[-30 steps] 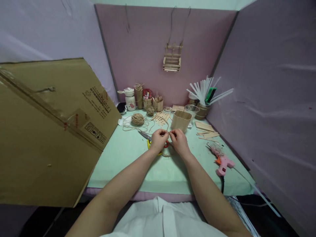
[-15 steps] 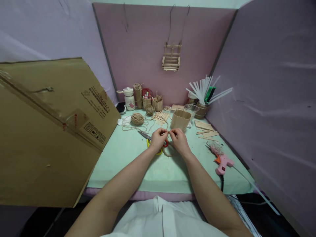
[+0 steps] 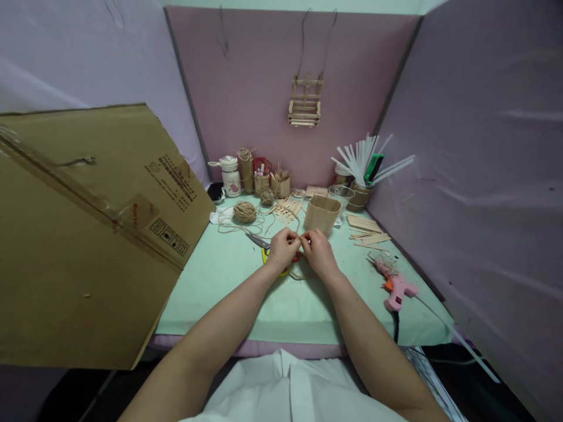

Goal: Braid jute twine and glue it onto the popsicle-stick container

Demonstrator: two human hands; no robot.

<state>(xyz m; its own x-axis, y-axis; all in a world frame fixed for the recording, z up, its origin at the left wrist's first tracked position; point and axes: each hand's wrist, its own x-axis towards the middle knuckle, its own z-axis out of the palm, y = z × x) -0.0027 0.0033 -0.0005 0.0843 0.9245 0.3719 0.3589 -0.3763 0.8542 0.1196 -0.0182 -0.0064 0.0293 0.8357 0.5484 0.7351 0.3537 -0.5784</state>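
Observation:
Over the middle of the table, my left hand (image 3: 282, 251) and my right hand (image 3: 318, 252) meet fingertip to fingertip. Both pinch a brown jute twine (image 3: 300, 278); one part trails below the hands and another runs up behind them. Beneath my left hand lie scissors (image 3: 256, 240) with yellow and red handles, partly covered by it. Just beyond my right hand stands a holder made of wooden craft sticks (image 3: 323, 215). A ball of twine (image 3: 244, 212) sits farther off to the left, loose strands around it.
A pink glue gun (image 3: 397, 291) lies on the right, near loose craft sticks (image 3: 373, 238). At the back stand a white bottle (image 3: 231, 179), a clear plastic cup (image 3: 345, 196) and a pot of white glue sticks (image 3: 363, 161). A large cardboard sheet (image 3: 88, 246) blocks the left side.
My hands have shifted very slightly, and the fingertips still pinch the twine close together. Everything else stays in place.

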